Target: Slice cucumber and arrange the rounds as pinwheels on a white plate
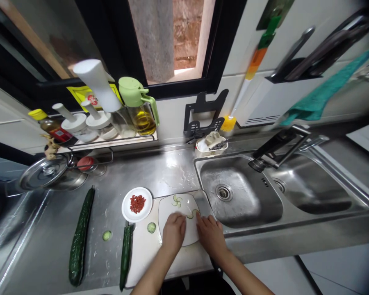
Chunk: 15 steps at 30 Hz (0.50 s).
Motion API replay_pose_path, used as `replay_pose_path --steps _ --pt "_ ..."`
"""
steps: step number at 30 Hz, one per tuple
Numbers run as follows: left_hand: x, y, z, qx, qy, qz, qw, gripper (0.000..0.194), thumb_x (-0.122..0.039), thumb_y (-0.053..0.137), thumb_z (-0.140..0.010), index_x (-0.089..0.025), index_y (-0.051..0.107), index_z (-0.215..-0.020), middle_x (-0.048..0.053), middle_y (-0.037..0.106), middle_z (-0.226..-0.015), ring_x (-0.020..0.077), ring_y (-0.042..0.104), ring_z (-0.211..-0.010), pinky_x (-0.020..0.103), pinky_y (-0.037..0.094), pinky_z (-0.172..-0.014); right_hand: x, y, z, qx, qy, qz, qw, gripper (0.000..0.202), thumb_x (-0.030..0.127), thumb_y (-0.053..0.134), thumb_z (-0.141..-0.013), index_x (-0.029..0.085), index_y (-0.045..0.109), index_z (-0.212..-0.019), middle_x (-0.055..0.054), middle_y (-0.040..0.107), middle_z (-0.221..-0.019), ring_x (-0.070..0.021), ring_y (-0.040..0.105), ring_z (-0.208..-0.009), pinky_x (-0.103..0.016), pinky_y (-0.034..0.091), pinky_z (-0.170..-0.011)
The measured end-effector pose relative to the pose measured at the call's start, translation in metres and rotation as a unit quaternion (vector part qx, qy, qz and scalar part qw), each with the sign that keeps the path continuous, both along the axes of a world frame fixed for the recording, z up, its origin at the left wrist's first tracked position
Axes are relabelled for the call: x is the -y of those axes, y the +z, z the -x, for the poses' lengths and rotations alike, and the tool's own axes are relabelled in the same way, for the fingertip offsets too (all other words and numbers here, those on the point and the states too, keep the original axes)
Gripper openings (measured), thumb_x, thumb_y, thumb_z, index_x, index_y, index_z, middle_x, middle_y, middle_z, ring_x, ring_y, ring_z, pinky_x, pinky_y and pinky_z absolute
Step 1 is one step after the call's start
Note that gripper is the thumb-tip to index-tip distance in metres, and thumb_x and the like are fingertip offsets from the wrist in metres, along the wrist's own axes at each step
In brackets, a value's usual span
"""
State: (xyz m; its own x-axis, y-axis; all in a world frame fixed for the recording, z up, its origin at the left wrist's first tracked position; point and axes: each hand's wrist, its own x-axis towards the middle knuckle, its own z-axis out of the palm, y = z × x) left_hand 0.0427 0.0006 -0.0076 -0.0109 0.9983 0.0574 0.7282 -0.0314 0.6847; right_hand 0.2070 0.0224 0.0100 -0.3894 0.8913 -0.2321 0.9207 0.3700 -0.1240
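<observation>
A pale, rounded square plate [189,235] lies on a white cutting board [144,258]. On the plate are a thin, curved cucumber strip [193,214] with a green edge and a small cluster of curved cucumber slices [177,200] toward the back. My left hand [174,230] is over the plate's left part, fingers closed together near the strip's left end; anything between the fingertips is hidden. At the strip's right end, my right hand [211,233] has its curled fingers closed against it. A cut cucumber [126,255] and a cucumber slice [151,228] lie left of the plate.
A white dish of red berries [137,204] sits behind the board. Farther left are a whole cucumber [80,241] and a cucumber end [106,235]. The double sink [240,192] borders the board's right side. An oil jug [143,119] and seasoning jars stand on a back shelf.
</observation>
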Motion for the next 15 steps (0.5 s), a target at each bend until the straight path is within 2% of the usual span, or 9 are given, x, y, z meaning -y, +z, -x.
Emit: replay_pose_path --steps 4,7,9,12,15 --pt "0.026 0.007 0.035 0.017 0.098 0.012 0.995 0.027 -0.021 0.045 -0.085 -0.019 0.066 -0.101 0.009 0.066 -0.099 0.0206 0.060 -0.094 0.036 0.048 -0.087 0.010 0.004 0.000 -0.022 0.013 0.005 1.000 0.038 0.022 0.039 -0.092 0.017 0.051 -0.127 -0.012 0.065 -0.099 -0.0256 0.050 -0.097 -0.036 0.032 -0.076" --pt "0.048 0.005 0.064 0.013 0.180 0.038 0.983 0.029 -0.031 0.046 -0.084 -0.018 0.065 -0.102 0.011 0.065 -0.101 0.0229 0.061 -0.094 0.038 0.048 -0.087 0.020 0.006 0.002 -0.035 0.025 0.021 0.999 0.034 0.022 0.042 -0.091 0.019 0.055 -0.122 -0.010 0.065 -0.098 -0.0258 0.050 -0.099 -0.036 0.032 -0.077" --pt "0.060 0.000 0.079 0.000 0.227 0.064 0.972 0.033 -0.036 0.046 -0.083 -0.018 0.064 -0.102 0.011 0.066 -0.096 0.0226 0.063 -0.085 0.036 0.050 -0.080 0.027 0.006 0.005 -0.041 0.031 0.029 0.998 0.032 0.023 0.043 -0.090 0.020 0.057 -0.119 -0.010 0.066 -0.097 -0.0262 0.050 -0.101 -0.036 0.032 -0.078" --pt "0.068 -0.006 0.091 -0.025 0.273 0.089 0.958 0.037 -0.041 0.046 -0.080 -0.016 0.065 -0.102 0.010 0.066 -0.088 0.0210 0.062 -0.072 0.034 0.049 -0.072 0.033 0.005 0.010 -0.045 0.041 0.039 0.997 0.030 0.023 0.044 -0.090 0.021 0.059 -0.116 -0.009 0.066 -0.097 -0.0259 0.050 -0.102 -0.035 0.032 -0.080" --pt "0.068 -0.009 0.092 -0.029 0.290 0.101 0.951 0.039 -0.042 0.047 -0.079 -0.015 0.065 -0.101 0.009 0.065 -0.084 0.0199 0.060 -0.067 0.033 0.048 -0.070 0.036 0.005 0.013 -0.047 0.049 0.052 0.996 0.029 0.022 0.044 -0.090 0.021 0.060 -0.115 -0.009 0.065 -0.099 -0.0252 0.051 -0.100 -0.035 0.032 -0.080"
